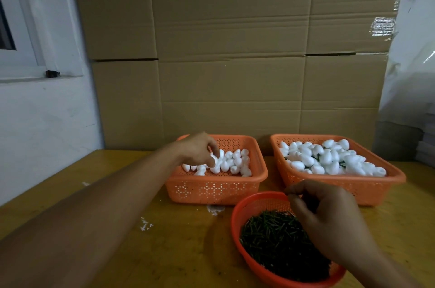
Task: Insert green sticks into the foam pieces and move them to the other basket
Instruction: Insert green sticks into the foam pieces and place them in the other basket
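My left hand (196,150) reaches into the left orange basket (211,190) and pinches one white egg-shaped foam piece (215,159) among several loose ones. My right hand (327,219) hovers over the round red bowl (237,214) of short green sticks (273,233), fingers curled together at the tips; whether they hold a stick is hidden. The right orange basket (339,184) holds a heap of foam pieces with green sticks showing between them.
The baskets and bowl sit on a yellow wooden table (188,240) with foam crumbs (146,225) near the middle. Large cardboard boxes (230,52) form a wall right behind the baskets. A white wall is at left, plastic-wrapped goods at right.
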